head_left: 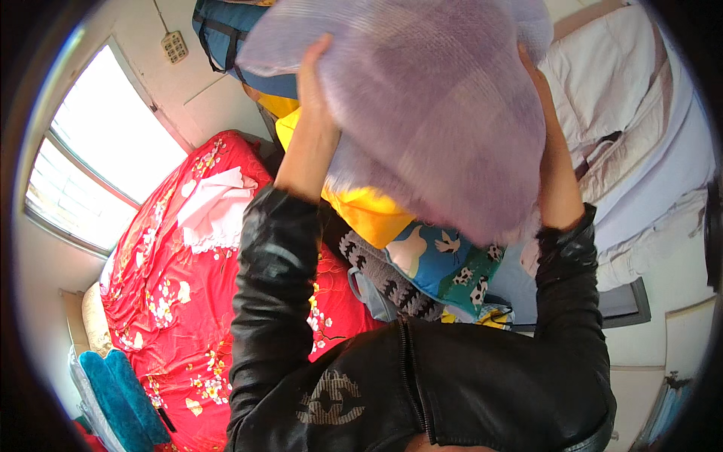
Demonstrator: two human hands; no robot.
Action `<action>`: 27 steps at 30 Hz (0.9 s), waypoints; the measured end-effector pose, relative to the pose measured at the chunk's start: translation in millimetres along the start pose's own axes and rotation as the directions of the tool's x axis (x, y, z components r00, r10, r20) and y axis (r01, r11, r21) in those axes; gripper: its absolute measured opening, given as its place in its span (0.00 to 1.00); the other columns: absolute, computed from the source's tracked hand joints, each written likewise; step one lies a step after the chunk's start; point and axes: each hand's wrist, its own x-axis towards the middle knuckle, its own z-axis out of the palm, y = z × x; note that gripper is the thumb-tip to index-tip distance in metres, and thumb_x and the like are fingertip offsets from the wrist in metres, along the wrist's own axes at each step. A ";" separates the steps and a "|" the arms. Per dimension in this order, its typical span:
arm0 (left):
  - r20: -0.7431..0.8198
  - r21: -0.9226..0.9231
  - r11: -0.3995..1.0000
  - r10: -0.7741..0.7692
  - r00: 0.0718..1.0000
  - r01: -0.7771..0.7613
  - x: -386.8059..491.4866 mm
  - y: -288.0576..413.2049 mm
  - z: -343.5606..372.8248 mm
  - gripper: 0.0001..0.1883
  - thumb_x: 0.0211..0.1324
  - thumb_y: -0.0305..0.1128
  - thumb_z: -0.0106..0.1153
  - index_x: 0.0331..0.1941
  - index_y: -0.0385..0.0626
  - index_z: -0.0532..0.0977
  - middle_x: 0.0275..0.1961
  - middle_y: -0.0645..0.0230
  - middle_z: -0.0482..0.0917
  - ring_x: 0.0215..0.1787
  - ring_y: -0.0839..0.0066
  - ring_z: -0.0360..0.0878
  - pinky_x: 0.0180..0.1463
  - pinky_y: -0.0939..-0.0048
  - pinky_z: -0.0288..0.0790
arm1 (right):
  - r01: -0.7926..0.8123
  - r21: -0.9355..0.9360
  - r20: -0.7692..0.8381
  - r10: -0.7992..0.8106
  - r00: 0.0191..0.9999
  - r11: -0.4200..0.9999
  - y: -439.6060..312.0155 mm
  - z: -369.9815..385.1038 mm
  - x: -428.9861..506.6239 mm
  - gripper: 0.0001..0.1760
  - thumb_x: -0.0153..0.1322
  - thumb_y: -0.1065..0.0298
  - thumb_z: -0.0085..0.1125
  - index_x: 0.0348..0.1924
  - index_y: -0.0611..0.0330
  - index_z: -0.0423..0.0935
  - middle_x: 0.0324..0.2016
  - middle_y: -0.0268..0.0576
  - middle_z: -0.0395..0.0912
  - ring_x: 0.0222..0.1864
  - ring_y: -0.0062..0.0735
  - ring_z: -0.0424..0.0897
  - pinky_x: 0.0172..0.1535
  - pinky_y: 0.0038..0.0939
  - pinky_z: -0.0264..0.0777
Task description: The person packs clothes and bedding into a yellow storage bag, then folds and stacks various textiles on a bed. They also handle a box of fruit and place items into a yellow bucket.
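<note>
A fuzzy lilac plaid textile (429,107), bulky and partly blurred, is held up in front of me. My left hand (316,85) grips its left side, the thumb lying on the near face. At the right edge is my right hand (536,90), its fingers mostly hidden behind the cloth. Below the textile lie a yellow fabric item (370,217), a blue and green cushion (443,263) with cow and bird pictures, and a grey and black patterned knit (390,277).
A red floral bed cover (192,305) spreads at the left, with a pink scalloped cloth (217,209) on it. Behind stands a blue bag with black straps (226,39). White and beige bedding (610,113) is piled at the right. A teal rolled cloth (121,395) lies lower left.
</note>
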 end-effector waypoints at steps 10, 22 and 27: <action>-0.564 0.560 0.789 0.139 0.814 0.253 97.1 -88.0 -167.5 0.38 0.37 0.35 0.69 0.53 0.27 0.65 0.54 0.50 0.72 0.53 0.57 0.72 0.54 0.62 0.67 | 0.646 -0.724 0.472 -0.509 0.720 0.242 97.0 -3.3 106.5 0.29 0.66 0.51 0.54 0.52 0.63 0.70 0.50 0.54 0.71 0.52 0.50 0.71 0.54 0.40 0.64; -0.156 0.147 0.981 0.148 0.977 -0.126 -63.0 -58.2 -215.1 0.17 0.64 0.40 0.45 0.51 0.43 0.66 0.45 0.61 0.77 0.45 0.70 0.78 0.47 0.73 0.73 | 0.719 -0.613 0.770 0.048 0.636 0.328 150.4 104.8 24.9 0.29 0.68 0.54 0.49 0.61 0.53 0.62 0.57 0.48 0.63 0.59 0.40 0.63 0.58 0.34 0.58; -0.800 0.032 0.984 -0.079 0.595 0.175 -239.3 -55.5 -348.4 0.14 0.61 0.39 0.51 0.47 0.46 0.69 0.44 0.61 0.77 0.44 0.68 0.76 0.50 0.65 0.71 | 0.640 -0.716 0.606 0.701 0.375 0.278 89.6 100.6 62.9 0.27 0.68 0.58 0.51 0.59 0.57 0.64 0.49 0.45 0.69 0.51 0.36 0.69 0.51 0.30 0.64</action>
